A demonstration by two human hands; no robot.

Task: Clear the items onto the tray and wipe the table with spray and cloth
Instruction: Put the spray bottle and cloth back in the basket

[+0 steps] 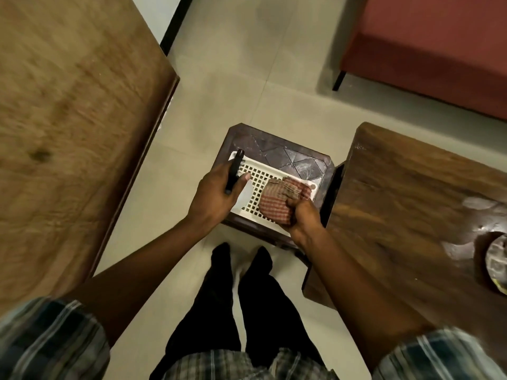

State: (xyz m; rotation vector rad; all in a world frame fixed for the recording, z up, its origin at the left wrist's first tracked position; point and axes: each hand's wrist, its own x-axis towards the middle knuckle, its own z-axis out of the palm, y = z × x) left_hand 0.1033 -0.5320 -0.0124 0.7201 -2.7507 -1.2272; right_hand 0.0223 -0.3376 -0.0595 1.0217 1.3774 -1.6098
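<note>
A white perforated tray (260,171) lies on a small dark stool (288,154) in the middle of the view. My left hand (216,196) grips a spray bottle (235,171) with a black head and a pale body, held over the tray's left end. My right hand (304,218) holds a bunched red checked cloth (277,200) down on the tray's right part. The bottle's body is mostly hidden behind my left hand.
A light wooden table (68,119) fills the left side. A dark wooden table (411,215) stands to the right, with pale smears and a round dish (496,264) at its right edge. A red sofa (439,50) is at the back right. Tiled floor lies between them.
</note>
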